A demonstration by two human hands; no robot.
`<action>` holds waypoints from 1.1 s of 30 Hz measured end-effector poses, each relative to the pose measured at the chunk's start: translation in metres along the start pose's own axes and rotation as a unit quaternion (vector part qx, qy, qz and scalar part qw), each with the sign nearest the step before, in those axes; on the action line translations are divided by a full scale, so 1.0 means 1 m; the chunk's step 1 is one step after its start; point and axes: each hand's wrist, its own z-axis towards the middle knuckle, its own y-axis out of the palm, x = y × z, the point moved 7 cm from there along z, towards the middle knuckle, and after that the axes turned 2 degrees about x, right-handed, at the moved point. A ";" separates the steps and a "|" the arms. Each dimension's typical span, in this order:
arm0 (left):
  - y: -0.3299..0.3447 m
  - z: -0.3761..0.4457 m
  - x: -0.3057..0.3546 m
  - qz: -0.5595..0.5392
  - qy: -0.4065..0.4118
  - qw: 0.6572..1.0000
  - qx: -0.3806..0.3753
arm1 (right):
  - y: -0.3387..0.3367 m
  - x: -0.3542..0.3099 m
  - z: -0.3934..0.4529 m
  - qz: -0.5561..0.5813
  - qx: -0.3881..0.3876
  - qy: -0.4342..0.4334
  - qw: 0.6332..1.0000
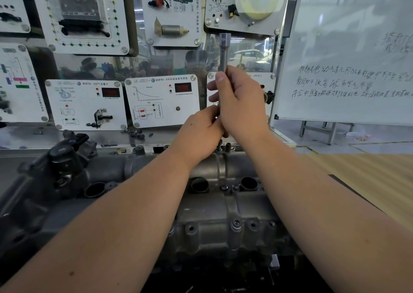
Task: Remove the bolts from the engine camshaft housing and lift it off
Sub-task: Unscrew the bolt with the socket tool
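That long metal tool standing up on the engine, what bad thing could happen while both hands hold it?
The long socket tool stands tall on a far-edge bolt, gripped by the right hand and steadied low by the left hand. If tilted, it might slip off. A freed bolt could drop into an open round hole in the camshaft housing.

Handwritten Chinese lines cover the whiteboard; panel labels blur.

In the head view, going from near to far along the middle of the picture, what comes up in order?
Grey cast-metal camshaft housing with a bolt at its near edge → dark round bores → left hand → right hand gripping the long upright steel socket tool → white sensor display panels.
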 end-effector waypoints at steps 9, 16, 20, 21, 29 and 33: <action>-0.002 0.002 0.001 0.025 0.014 1.000 0.006 | -0.002 -0.001 -0.002 0.025 0.023 -0.002 0.999; -0.001 0.000 0.001 -0.004 0.006 1.000 0.007 | -0.003 0.004 0.004 0.034 0.004 0.012 0.999; -0.003 -0.001 0.005 0.019 0.020 1.000 0.011 | -0.001 0.005 0.002 0.078 0.002 0.029 0.997; -0.003 0.000 0.005 0.016 0.020 1.000 0.013 | -0.001 0.005 0.001 0.082 0.004 0.034 0.996; -0.001 0.002 0.000 0.015 0.008 1.000 0.013 | -0.003 0.004 0.003 0.024 0.018 0.002 1.000; 0.002 -0.002 0.003 0.001 0.004 1.000 -0.013 | -0.001 0.004 0.002 0.033 0.009 0.012 0.999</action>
